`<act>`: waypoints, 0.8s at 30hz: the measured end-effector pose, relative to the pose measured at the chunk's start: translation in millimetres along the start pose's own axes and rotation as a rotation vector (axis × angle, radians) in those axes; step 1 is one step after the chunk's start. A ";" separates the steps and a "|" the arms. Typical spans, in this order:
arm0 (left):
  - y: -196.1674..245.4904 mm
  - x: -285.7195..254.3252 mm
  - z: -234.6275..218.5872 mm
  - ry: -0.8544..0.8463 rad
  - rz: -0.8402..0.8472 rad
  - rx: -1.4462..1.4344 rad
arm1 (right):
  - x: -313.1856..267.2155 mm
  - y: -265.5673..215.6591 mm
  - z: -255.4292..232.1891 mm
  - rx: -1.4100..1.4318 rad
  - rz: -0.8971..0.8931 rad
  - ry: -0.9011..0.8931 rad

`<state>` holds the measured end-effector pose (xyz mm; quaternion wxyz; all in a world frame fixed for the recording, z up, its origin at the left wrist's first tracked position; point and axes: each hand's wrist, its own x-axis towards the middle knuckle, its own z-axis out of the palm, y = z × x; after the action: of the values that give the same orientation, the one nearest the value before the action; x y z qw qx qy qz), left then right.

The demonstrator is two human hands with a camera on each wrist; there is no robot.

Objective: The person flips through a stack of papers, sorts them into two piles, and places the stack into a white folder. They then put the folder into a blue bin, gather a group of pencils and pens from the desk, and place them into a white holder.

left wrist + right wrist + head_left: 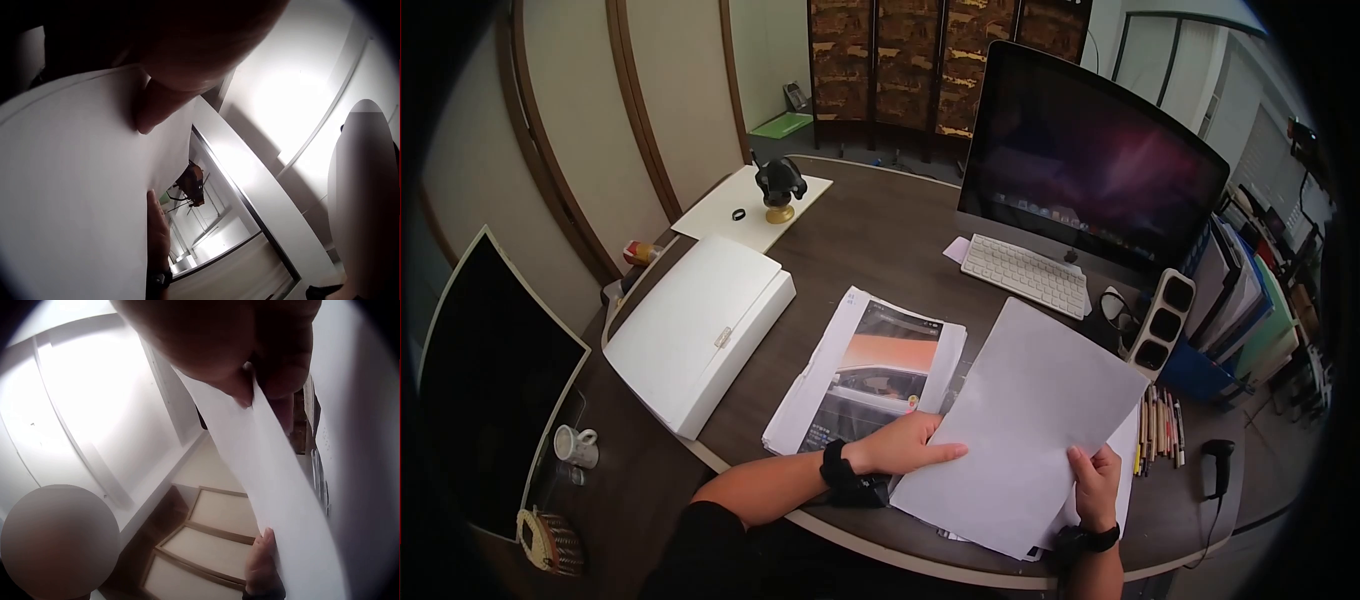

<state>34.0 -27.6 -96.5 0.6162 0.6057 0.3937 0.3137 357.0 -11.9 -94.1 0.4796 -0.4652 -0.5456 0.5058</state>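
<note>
In the head view, the left hand [908, 443] and the right hand [1097, 480] pinch opposite edges of a blank white sheet [1030, 420], thumbs on top, at lower right of centre. Just left of it lies a stack of papers [810, 405] with a printed picture [885, 370] uppermost; the keyboard [1025, 275] is above the sheet, and pencils [1162, 430] lie to its right.

In the left wrist view, a thumb presses on the sheet, which fills the lower left; the right hand is at its far edge, bottom centre.

In the right wrist view, dark and close, thumb and fingers seem to pinch the sheet's edge at upper centre, the left hand gripping it at the bottom.
</note>
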 end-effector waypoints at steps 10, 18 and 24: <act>41.2 -28.4 -21.4 0.155 0.079 0.166 | -4.4 0.4 -18.3 0.099 -0.060 -0.094; 24.6 -94.9 -100.2 0.549 -0.035 -0.063 | 2.9 -7.4 -12.5 0.107 -0.037 0.007; 13.1 -113.5 -106.8 0.575 -0.177 -0.039 | 3.6 -4.5 -9.8 0.084 -0.027 -0.006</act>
<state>-113.2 -71.3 -66.9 0.5157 0.4435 0.5971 0.4251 366.3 -7.6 -89.1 0.5036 -0.4359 -0.5316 0.5232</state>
